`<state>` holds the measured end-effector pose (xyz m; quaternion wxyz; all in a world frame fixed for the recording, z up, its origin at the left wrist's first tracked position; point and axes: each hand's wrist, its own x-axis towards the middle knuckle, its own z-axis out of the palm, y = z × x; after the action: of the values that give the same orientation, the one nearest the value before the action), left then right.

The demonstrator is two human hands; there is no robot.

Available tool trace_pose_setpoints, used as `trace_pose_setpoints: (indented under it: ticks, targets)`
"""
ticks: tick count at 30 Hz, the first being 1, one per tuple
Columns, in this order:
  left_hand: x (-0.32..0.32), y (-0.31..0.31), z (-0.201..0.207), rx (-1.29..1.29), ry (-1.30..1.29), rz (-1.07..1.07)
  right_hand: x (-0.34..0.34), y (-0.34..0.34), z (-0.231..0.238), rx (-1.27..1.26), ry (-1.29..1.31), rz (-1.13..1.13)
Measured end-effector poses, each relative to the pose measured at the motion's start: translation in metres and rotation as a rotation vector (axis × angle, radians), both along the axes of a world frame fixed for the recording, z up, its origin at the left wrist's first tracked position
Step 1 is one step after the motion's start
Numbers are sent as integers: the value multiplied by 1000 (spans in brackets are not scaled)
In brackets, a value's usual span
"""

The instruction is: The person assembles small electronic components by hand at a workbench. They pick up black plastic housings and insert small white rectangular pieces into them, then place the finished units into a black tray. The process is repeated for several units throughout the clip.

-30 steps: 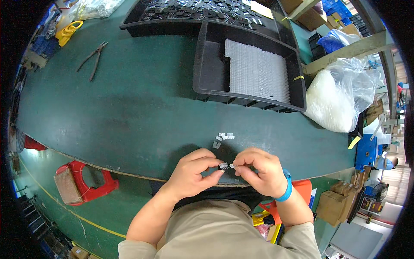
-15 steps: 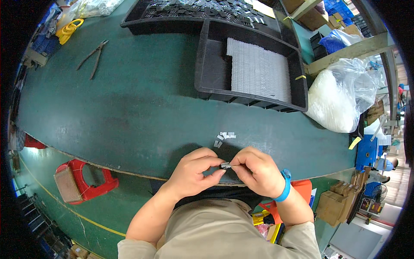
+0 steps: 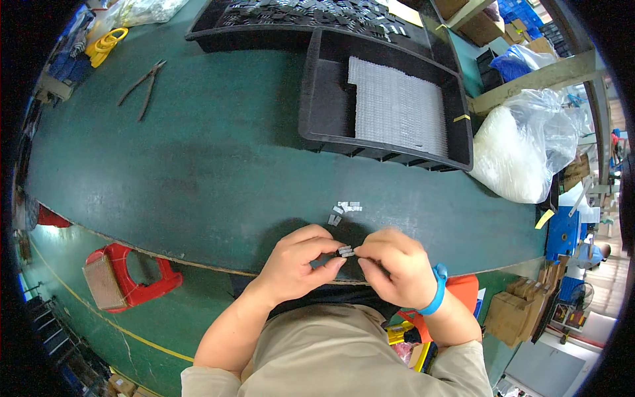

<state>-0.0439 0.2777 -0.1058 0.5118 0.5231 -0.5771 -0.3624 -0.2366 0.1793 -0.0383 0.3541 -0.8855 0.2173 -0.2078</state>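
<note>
My left hand (image 3: 301, 261) pinches a small black block with silvery strips (image 3: 346, 251) between thumb and forefinger, just over the table's near edge. Beside it, my right hand (image 3: 397, 264), with a blue band on the wrist, has its forefinger tip at the block's right end. The right thumb is a little apart from that finger, and its other fingers curl in. A few small pale clear pieces (image 3: 348, 207) lie on the green table (image 3: 198, 165) just beyond my hands. Fine details of the block are too small to make out.
A black tray (image 3: 327, 92) holds rows of translucent strips; behind it, a larger black tray (image 3: 251, 41) holds many dark parts. Pliers (image 3: 142, 89) lie at the far left, near yellow rings (image 3: 106, 47). A clear bag of white material (image 3: 516, 155) sits right. A red stool (image 3: 135, 281) stands below left.
My right thumb and forefinger have loosened and drawn slightly right from the block, so more of its silvery strips show. My left hand stays nearly still.
</note>
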Motion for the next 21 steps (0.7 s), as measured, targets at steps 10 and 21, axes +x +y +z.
trace_pose_setpoints:
  ticks: [10,21]
  targets:
    - [-2,2,0,43,39,33,0,17,-10,-127,-33,-40]
    - [-9,1,-1,-59,-81,100,-1,19,-2,0,-78,-158]
